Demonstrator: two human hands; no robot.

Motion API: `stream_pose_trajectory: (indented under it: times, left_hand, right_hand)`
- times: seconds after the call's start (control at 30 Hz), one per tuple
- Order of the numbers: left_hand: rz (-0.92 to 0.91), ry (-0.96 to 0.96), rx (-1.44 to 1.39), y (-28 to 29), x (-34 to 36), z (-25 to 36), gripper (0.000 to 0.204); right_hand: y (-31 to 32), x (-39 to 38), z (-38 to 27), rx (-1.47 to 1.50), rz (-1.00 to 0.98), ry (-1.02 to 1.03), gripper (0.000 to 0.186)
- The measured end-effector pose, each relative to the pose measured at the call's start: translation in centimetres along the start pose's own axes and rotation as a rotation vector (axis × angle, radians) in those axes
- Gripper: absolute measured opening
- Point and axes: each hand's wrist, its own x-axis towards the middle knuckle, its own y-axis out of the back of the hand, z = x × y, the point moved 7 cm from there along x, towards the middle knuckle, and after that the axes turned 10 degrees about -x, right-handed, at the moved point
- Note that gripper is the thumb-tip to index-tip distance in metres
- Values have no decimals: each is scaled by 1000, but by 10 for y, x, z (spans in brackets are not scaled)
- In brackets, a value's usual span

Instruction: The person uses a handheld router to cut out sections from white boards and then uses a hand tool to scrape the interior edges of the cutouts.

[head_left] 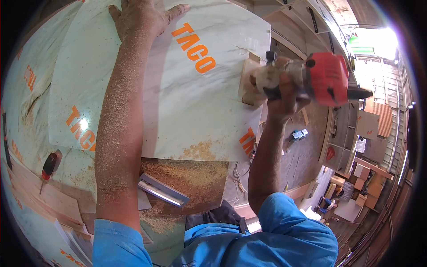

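My left hand (141,18) lies flat, fingers spread, on a large white laminate sheet (178,102) with orange lettering, at the top of the view. Sawdust coats my left forearm. My right hand (281,100) grips a red and grey hand-held trimmer router (311,78) at the sheet's right edge. The router's square wooden base (249,82) rests on the sheet's edge.
A pile of sawdust (191,175) and a metal bar (162,190) lie on the bench below the sheet. A red-handled screwdriver (50,165) lies at the left. Shelving (347,138) and boards stand at the right, with floor clutter below.
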Motion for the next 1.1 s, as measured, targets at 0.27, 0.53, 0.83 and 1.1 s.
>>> stream_pose_trajectory:
  times: [0.27, 0.53, 0.83, 1.1]
  left_hand:
    - [17, -23, -10, 4, 0, 5, 100]
    - [26, -63, -96, 2, -3, 0, 96]
    - [0, -5, -42, 0, 5, 0, 93]
    - [65, -120, 73, -20, 9, -15, 99]
  right_hand:
    - [0, -20, -15, 147, -75, 18, 48]
    - [-10, -10, -12, 115, -45, -93, 37]
    - [-6, -34, -32, 72, -151, -185, 48]
    - [-20, -20, -25, 28, -183, -56, 45]
